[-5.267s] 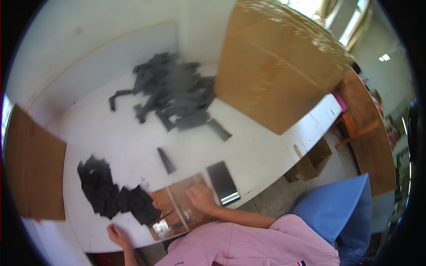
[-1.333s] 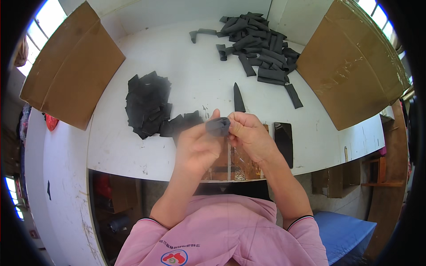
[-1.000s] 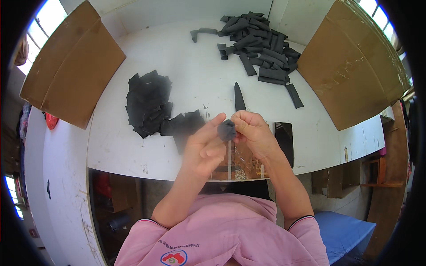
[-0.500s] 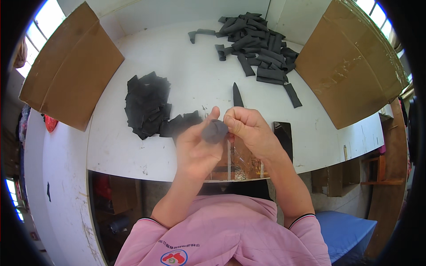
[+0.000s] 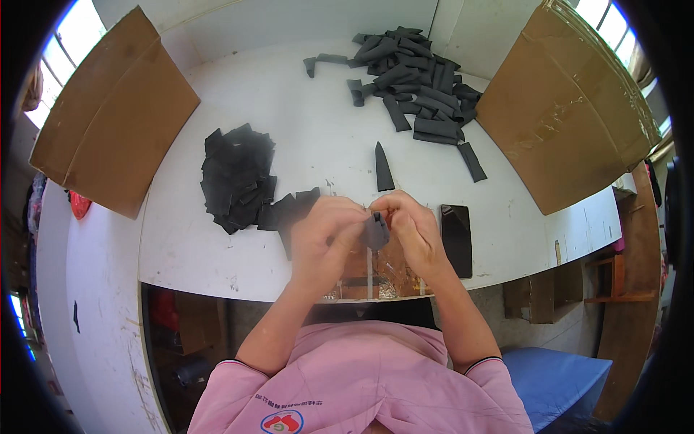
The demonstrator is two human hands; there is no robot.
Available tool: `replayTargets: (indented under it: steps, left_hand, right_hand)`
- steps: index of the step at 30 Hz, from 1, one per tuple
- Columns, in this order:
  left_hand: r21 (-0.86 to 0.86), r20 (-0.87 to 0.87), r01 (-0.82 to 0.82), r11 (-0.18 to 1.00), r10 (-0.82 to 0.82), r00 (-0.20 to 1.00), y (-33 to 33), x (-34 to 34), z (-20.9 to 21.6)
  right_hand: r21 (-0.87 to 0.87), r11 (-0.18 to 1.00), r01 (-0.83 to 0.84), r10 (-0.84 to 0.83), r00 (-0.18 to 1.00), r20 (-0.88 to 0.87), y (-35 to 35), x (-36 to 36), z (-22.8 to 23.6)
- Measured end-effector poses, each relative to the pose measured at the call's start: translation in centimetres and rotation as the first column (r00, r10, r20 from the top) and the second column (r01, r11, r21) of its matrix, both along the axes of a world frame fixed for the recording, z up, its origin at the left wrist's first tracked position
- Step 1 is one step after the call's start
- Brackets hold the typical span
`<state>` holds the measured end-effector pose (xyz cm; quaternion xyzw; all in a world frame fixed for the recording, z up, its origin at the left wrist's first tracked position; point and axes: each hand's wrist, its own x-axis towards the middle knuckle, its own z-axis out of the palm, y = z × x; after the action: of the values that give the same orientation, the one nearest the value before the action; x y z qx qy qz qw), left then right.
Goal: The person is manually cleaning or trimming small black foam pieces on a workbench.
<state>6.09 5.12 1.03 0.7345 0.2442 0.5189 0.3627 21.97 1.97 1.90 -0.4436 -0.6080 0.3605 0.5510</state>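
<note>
Between my two hands is a small dark grey fabric piece, partly folded, its ends hidden by fingers. My left hand pinches its left side. On the other side, my right hand grips the upper edge with bent fingers. Beneath them lies a brown taped board at the table's front edge. A pointed dark tool lies just beyond my hands. Left of my left hand is a heap of flat black fabric pieces.
Rolled dark fabric tubes are piled at the back right. Cardboard flaps stand at the left and right. A black phone-like slab lies right of my right hand. The white table has a curved front edge.
My left hand has turned from an open palm, fingers raised, to a pinch on the fabric piece. The piece has moved slightly right and down, and its shape has changed.
</note>
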Motion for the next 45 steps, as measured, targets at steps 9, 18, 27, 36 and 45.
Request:
replayTargets:
  steps: [9, 18, 27, 36, 45]
  left_hand:
    - [-0.411, 0.304, 0.034, 0.911, 0.102, 0.947, -2.2, 0.5, -2.3]
    - [-0.1, 0.1, -0.063, 0.993, 0.073, 0.992, -1.2, 0.6, -1.5]
    - [-0.4, 0.484, 0.419, 0.815, -0.2, 0.852, -0.5, 1.2, 0.8]
    - [-0.354, 0.071, 0.202, 0.913, -0.189, 0.979, 0.4, 1.4, 1.1]
    - [-0.374, 0.6, 0.338, 0.864, -0.053, 0.798, -0.9, 1.2, 2.0]
  right_hand:
    - [0.329, 0.942, -0.072, -0.193, 0.685, 0.703, -0.1, -0.6, -1.2]
    - [0.322, 0.945, 0.049, -0.243, 0.764, 0.598, -0.9, -1.0, -0.2]
    - [0.293, 0.956, 0.0, -0.178, 0.795, 0.579, -0.2, -0.4, -1.9]
    - [0.254, 0.967, 0.034, -0.167, 0.836, 0.522, -0.4, -0.6, -4.6]
    - [0.23, 0.973, -0.025, -0.143, 0.715, 0.684, -0.2, -0.1, 0.2]
